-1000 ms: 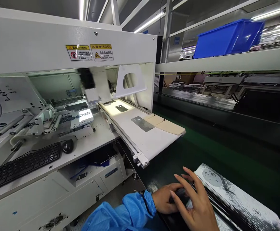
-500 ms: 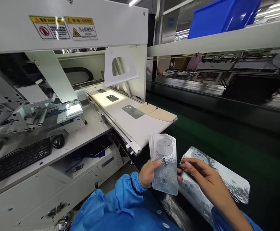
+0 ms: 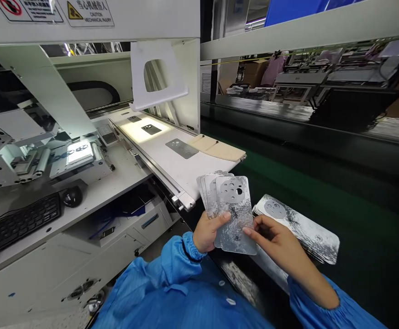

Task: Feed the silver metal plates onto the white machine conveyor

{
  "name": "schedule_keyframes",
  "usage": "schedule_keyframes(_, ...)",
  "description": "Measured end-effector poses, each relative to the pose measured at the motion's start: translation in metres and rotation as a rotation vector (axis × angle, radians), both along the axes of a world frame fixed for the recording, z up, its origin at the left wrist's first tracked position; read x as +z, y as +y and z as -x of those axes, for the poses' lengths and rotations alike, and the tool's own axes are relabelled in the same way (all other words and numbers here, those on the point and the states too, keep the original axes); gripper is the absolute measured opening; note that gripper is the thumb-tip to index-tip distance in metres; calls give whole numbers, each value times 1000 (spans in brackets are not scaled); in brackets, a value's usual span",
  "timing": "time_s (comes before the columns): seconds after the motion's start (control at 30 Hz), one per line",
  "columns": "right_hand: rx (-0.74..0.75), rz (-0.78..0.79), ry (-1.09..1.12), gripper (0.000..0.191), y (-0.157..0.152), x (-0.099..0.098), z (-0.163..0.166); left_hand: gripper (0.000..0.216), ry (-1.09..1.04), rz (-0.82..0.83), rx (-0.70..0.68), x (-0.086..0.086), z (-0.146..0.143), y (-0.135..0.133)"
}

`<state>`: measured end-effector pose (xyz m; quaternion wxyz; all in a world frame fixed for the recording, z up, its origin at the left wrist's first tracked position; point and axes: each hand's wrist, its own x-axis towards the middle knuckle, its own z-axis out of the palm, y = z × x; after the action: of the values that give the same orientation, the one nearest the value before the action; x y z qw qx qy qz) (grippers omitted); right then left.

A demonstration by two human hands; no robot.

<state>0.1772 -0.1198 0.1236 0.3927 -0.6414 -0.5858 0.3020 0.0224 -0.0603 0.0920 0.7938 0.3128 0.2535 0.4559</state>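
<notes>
Several silvery phone back panels (image 3: 235, 217) with camera cutouts are fanned out in my left hand (image 3: 207, 233), its thumb pressed on their face. My right hand (image 3: 278, 242) pinches the right edge of the front panel, thumb on top; its other fingers are partly hidden. To the right lies a stack of similar panels (image 3: 302, 228), and more of them are partly covered by my right forearm. On the white conveyor belt (image 3: 172, 167) ahead rests a grey phone back panel (image 3: 181, 149). Two darker ones sit farther along, one on the lit section (image 3: 134, 132).
A cream guide plate (image 3: 218, 148) borders the conveyor's right side. At left are a keyboard (image 3: 21, 224), a mouse (image 3: 72, 196) and a machine with rollers (image 3: 42, 160). A dark green belt (image 3: 271, 176) runs along the right. A blue bin (image 3: 295, 11) stands overhead.
My right hand has moved left from beside the stack onto the edge of the held front panel. The panels in my left hand are spread wider. The view has tilted downward.
</notes>
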Motion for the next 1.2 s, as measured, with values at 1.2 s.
schedule_keyframes(1.2,-106,-359,-795,59,-20,-34,-66,63,0,35,-371,-75,-4,17)
